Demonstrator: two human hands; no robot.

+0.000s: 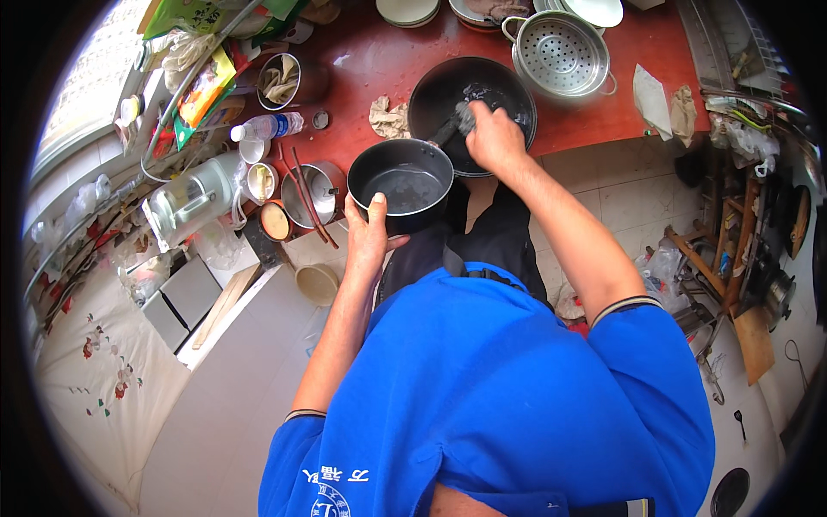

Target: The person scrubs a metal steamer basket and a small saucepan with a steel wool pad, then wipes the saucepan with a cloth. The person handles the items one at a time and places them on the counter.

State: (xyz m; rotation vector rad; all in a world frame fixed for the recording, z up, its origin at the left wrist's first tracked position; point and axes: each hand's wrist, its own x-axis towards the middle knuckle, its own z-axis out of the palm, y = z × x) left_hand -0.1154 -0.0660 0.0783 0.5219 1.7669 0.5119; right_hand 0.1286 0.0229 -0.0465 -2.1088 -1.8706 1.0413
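Observation:
A dark saucepan point(402, 181) is held tilted by my left hand point(371, 234), its thumb over the near rim and the fingers mostly hidden behind the wall. Its inside looks wet. Just beyond it, a large black wok point(426, 97) rests at the front edge of the red table point(362, 58). My right hand point(496, 139) reaches over the wok and grips a grey scouring pad point(464, 117). The saucepan's dark handle point(446, 131) points into the wok, beside the pad. Water glistens in the bottom of the wok.
A metal steamer basket point(562, 55) stands right of the wok, near stacked bowls. To the left are a crumpled cloth point(389, 118), a plastic bottle point(268, 126), a metal pot point(309, 194) with sticks across it, cups and a clear pitcher point(197, 200). A wooden rack point(736, 245) stands at right.

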